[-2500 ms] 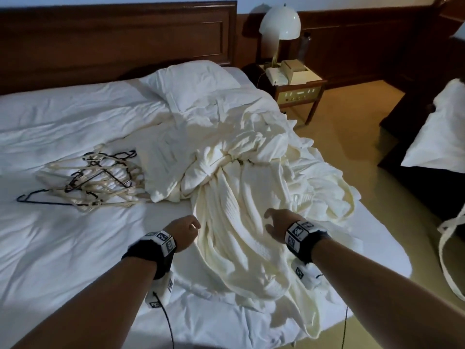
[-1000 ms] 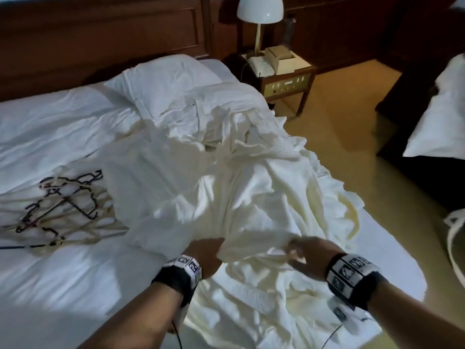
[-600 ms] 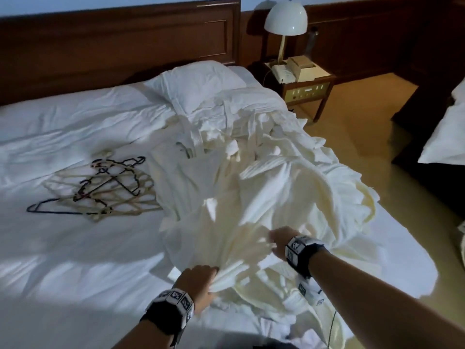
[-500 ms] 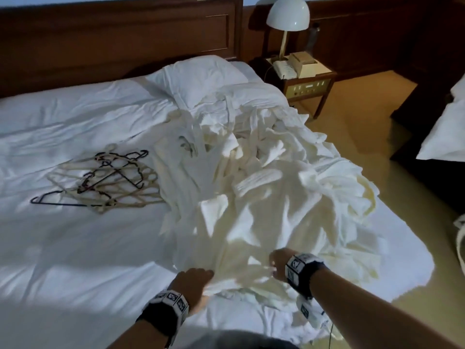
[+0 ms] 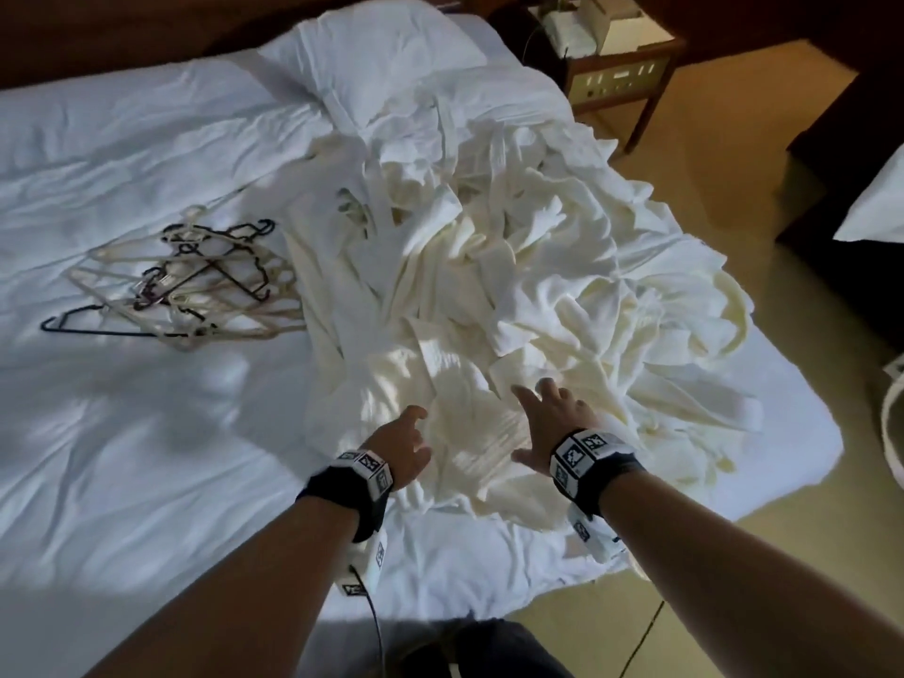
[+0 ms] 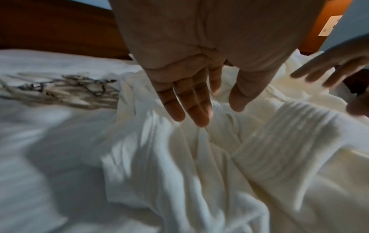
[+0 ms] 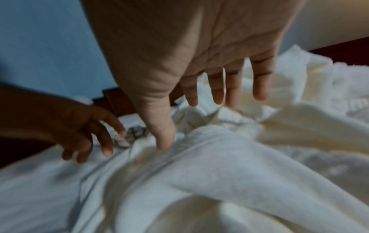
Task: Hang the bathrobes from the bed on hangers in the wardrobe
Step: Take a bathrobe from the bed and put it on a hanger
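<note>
1. Bathrobes [image 5: 489, 266]: a heap of cream-white robes lies crumpled on the right half of the bed [image 5: 122, 457], reaching from the pillow [image 5: 372, 46] down to the near edge. Some folds spill toward the right side of the mattress. Individual robes cannot be separated by eye.
2. Hangers [image 5: 186, 286]: a tangled pile of pale and dark hangers lies flat on the sheet, just left of the robe heap and touching its left edge.
3. Left hand [image 5: 403, 445]: positioned above the near left part of the heap. Fingers are extended and only slightly bent, thumb apart from them; the hand holds nothing. In the left wrist view the fingertips [image 6: 197, 116] sit just over a ribbed fold of cloth; contact cannot be confirmed.
4. Right hand [image 5: 553, 423]: positioned beside the left hand, above the near middle of the heap. Fingers are spread and straight, palm down, nothing gripped. In the right wrist view the thumb tip appears to meet a fold of fabric; the other fingers [image 7: 259, 88] are clear of it.
5. Both wrists carry dark bands with marker tags.
6. Nightstand [image 5: 621, 75]: stands on the floor beyond the right head corner of the bed, with a pale box on top.
</note>
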{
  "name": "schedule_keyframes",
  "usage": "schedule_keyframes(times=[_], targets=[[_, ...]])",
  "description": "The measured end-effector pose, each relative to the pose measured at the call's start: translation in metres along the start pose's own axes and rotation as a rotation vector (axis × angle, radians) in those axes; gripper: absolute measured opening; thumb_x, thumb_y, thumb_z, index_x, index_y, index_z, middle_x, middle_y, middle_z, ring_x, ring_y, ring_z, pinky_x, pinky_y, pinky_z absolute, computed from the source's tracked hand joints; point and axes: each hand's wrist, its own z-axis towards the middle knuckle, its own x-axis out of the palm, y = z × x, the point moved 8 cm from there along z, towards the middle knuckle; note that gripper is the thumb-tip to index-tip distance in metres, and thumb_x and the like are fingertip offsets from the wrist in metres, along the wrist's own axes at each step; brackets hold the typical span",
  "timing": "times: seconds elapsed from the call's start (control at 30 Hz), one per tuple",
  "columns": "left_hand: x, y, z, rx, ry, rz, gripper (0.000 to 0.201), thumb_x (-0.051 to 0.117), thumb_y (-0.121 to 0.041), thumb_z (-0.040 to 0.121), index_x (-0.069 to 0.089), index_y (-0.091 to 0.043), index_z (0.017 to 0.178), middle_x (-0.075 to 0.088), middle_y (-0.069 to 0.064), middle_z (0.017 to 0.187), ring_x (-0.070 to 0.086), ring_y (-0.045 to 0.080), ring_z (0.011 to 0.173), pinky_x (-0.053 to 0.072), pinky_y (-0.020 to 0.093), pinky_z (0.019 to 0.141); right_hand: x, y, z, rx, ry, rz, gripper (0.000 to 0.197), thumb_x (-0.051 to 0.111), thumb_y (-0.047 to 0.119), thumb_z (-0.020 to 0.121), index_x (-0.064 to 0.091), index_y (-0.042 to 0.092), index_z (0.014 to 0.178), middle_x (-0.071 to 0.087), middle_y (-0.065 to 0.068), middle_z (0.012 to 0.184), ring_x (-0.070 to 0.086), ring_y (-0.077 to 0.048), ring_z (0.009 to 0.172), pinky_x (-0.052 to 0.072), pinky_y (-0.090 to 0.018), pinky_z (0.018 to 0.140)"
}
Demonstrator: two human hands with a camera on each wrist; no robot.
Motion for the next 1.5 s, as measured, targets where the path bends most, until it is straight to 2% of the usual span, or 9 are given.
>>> schedule_keyframes(times=[0.1,0.27,0.4,0.53,0.6,0.87,1.17,1.3,1.5], targets=[[0.038,0.006,0.012,-0.123,0.046,-0.029,0.047,0.056,-0.029,0.091,0.042,-0.014,0.133,0.064,0.013,0.117,0.062,0.03,0.105,0.047,0.031,0.089,0.046,-0.008,0.005,0.029,0.157,0.002,0.103,0.072,0.067,0.065,0.02,0.031,0.146,0.041,-0.006,0.135,0.051,-0.032,0.117,0.041,-0.044,0.096],[0.057,-0.006,0.03,-0.125,-0.028,-0.318,0.034,0.044,-0.022,0.089,0.059,-0.001,0.11,0.065,0.02,0.096,0.063,0.035,0.095,0.054,0.035,0.078,0.072,0.012,-0.015,-0.183,0.262,-0.005,0.04,0.053,0.037,0.088,0.052,0.029,0.127,0.057,0.0,0.119,0.059,-0.029,0.111,0.048,-0.039,0.093],[0.076,0.008,0.052,-0.416,0.031,-0.753,0.086,0.076,-0.058,0.066,0.041,-0.01,0.128,0.061,0.005,0.113,0.064,0.025,0.102,0.05,0.035,0.089,0.072,0.033,-0.041,-0.221,0.291,0.338,0.03,0.054,0.028,0.081,0.061,0.028,0.109,0.056,0.009,0.105,0.059,-0.022,0.101,0.049,-0.035,0.086],[0.097,-0.007,0.021,-0.338,0.442,-0.808,0.006,0.057,-0.009,0.088,0.058,-0.009,0.082,0.053,0.004,0.053,0.049,0.017,0.047,0.039,0.03,0.054,0.066,0.054,-0.061,-0.183,0.236,0.514,0.032,0.052,0.034,0.072,0.064,0.027,0.101,0.046,0.018,0.09,0.058,-0.016,0.089,0.049,-0.034,0.079],[0.096,0.014,-0.007,-0.289,0.524,-0.756,0.016,0.046,-0.002,0.092,0.053,-0.009,0.08,0.048,0.005,0.054,0.039,0.016,0.043,0.031,0.024,0.049,0.056,0.084,-0.065,-0.187,0.225,0.523,0.021,0.053,0.031,0.071,0.064,0.025,0.088,0.05,0.013,0.085,0.058,-0.015,0.079,0.05,-0.036,0.072],[-0.107,0.301,-0.137,-0.193,-0.183,-0.31,0.044,0.031,-0.033,0.071,0.061,-0.011,0.095,0.066,0.02,0.093,0.055,0.032,0.074,0.043,0.031,0.066,0.06,0.342,-0.063,-0.147,0.153,0.2,0.037,0.052,0.051,0.088,0.06,0.023,0.111,0.056,0.0,0.113,0.059,-0.025,0.104,0.048,-0.032,0.081],[-0.253,0.73,-0.482,-0.923,-0.616,-0.02,0.021,0.048,-0.013,0.094,0.065,0.0,0.099,0.064,0.028,0.107,0.062,0.044,0.097,0.049,0.044,0.084,0.059,0.828,-0.157,-0.899,0.378,0.164,0.05,0.058,0.04,0.093,0.045,0.024,0.139,0.057,-0.009,0.133,0.054,-0.029,0.12,0.044,-0.033,0.094],[-0.246,0.789,-0.537,-0.996,-0.695,-0.131,0.035,0.036,-0.02,0.094,0.065,-0.001,0.1,0.063,0.028,0.108,0.06,0.045,0.097,0.047,0.046,0.087,0.068,0.884,-0.155,-0.961,0.371,0.118,0.038,0.057,0.039,0.093,0.054,0.025,0.128,0.065,-0.005,0.118,0.057,-0.024,0.115,0.043,-0.029,0.087],[-0.26,0.768,-0.423,-0.921,-0.795,-0.339,0.032,0.037,-0.005,0.098,0.059,0.012,0.115,0.055,0.037,0.122,0.051,0.048,0.114,0.04,0.046,0.1,0.083,0.828,-0.023,-0.718,0.339,-0.021,0.038,0.056,0.039,0.091,0.054,0.025,0.126,0.05,-0.007,0.126,0.056,-0.028,0.115,0.044,-0.037,0.098]])
